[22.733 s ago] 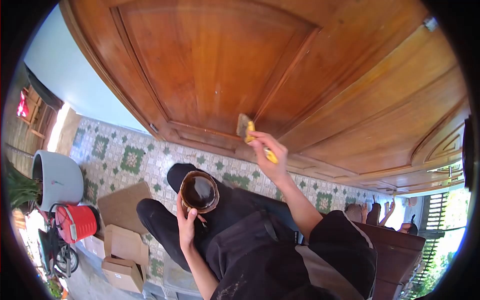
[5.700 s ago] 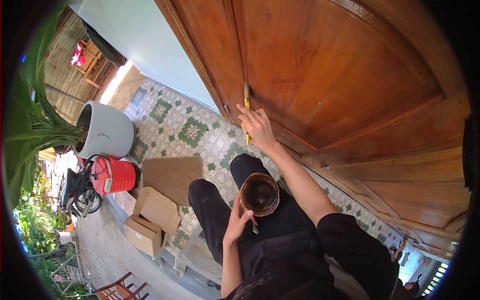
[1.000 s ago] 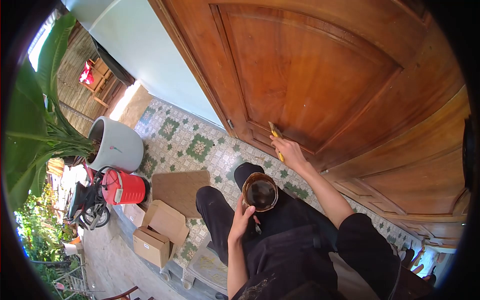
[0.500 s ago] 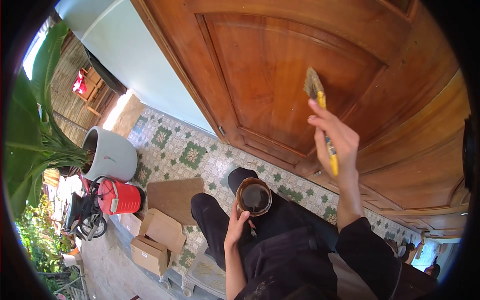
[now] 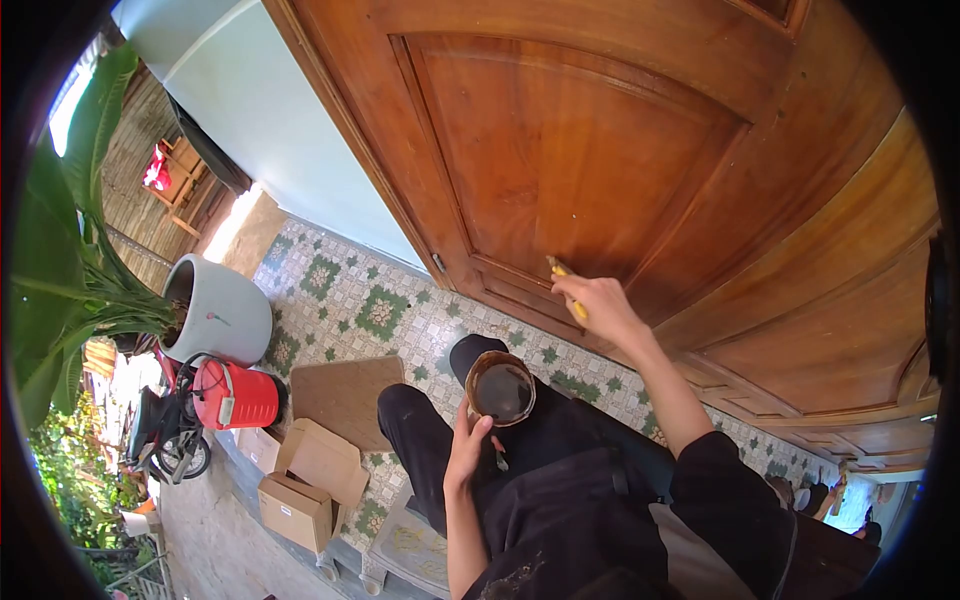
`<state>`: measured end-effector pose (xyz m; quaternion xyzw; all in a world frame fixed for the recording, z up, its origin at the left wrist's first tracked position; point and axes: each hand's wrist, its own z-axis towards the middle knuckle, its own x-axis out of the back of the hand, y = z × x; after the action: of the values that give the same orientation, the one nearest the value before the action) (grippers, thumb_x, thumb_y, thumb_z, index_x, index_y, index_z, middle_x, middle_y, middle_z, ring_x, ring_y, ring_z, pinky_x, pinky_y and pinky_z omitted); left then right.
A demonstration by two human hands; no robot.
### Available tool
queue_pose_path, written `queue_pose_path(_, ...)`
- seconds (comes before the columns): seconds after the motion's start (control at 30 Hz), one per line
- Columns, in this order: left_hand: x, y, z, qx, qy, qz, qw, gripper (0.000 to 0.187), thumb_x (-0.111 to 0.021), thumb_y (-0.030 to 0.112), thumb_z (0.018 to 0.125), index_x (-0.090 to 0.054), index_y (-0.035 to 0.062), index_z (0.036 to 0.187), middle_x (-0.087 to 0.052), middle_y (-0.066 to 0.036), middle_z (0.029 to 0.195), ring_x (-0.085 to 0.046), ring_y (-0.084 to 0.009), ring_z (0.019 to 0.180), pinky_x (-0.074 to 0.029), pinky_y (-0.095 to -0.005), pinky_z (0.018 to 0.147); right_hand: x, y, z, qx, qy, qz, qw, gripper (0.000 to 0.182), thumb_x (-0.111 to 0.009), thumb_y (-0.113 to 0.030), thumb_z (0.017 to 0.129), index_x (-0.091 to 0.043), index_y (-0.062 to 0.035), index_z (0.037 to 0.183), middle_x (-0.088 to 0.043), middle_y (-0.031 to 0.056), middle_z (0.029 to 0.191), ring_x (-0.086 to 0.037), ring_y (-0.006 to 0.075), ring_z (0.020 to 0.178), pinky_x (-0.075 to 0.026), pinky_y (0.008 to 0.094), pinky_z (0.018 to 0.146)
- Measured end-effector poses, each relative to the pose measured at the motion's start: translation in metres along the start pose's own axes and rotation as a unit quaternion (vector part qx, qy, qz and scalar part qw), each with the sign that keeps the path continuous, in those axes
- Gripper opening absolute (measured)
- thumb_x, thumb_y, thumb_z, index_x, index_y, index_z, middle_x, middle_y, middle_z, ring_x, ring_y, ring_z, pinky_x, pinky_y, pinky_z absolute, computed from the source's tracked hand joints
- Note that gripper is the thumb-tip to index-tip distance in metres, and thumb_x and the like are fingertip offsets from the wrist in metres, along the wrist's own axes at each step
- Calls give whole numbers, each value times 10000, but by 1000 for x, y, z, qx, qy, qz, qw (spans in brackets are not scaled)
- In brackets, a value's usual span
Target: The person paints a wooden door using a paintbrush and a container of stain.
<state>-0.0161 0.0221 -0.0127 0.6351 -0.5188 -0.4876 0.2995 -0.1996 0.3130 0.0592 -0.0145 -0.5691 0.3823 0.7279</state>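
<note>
Right hand: closed in a grip around the yellow handle of a flat, narrow-looking paintbrush (image 5: 559, 268); the right hand (image 5: 598, 303) lies in front of the lower part of the panel
Brush position: near the lower moulding (image 5: 512, 270) of the recessed, arch-topped panel (image 5: 600, 150) in the large, reddish-brown wooden door (image 5: 800, 130); contact between bristles and wood cannot be confirmed, as the head shows almost edge-on
Left hand: the left hand (image 5: 466, 446) grasps the lower side of a round, brown-rimmed bowl (image 5: 473, 378), thumb at the rim
Bowl position: above the dark-trousered thigh (image 5: 590, 430), mouth upward; whether it rests on the leg cannot be told
Bowl contents: dark, glossy liquid (image 5: 507, 388), well below the rim
Stroke technique: draw the bristles along the wood grain with light, even pressure; overlap each pass slightly and feather the end
Moulding technique: turn the brush onto its narrow edge to reach the groove; spread any pooled liquid before it runs
Loading: dip the bristle tips only and wipe surplus on the bowl rim
Surface check: inspect the small pale speck (image 5: 574, 215) on the panel
Spill control: hold the bowl level over the patterned floor tiles (image 5: 385, 310)
</note>
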Motion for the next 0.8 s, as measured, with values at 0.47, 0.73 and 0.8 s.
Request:
queue_pose_path(0.47, -4, 0, 0, -21, 7, 19, 1000, 685, -624, 323, 965, -319, 35, 1507, -603, -123, 1062, -613, -172, 638, -549, -300, 600, 134, -82, -5, 97, 336, -114, 930, 160, -653, 62, 740, -672, -19, 877, -758, 121, 1078, -680, 211, 666, -492, 288, 609)
queue_pose_path(0.73, -1, 0, 0, -7, -6, 14, 1000, 850, -658, 290, 960, -147, 25, 1587, -605, -152, 1072, -606, -181, 683, -551, -315, 625, 29, -24, -67, 66, 267, -148, 950, 162, -690, 42, 713, -670, -24, 859, -756, 96, 1042, -684, 230, 683, -505, 309, 622)
queue_pose_path(0.8, -1, -2, 0, -12, -10, 11, 1000, 852, -658, 289, 961, -143, 28, 1589, -605, -153, 1074, -607, -183, 688, -551, -315, 625, 9, -13, -82, 41, 215, -135, 966, 166, -716, 28, 693, -666, -27, 842, -740, 96, 1096, -678, 233, 702, -528, 328, 656)
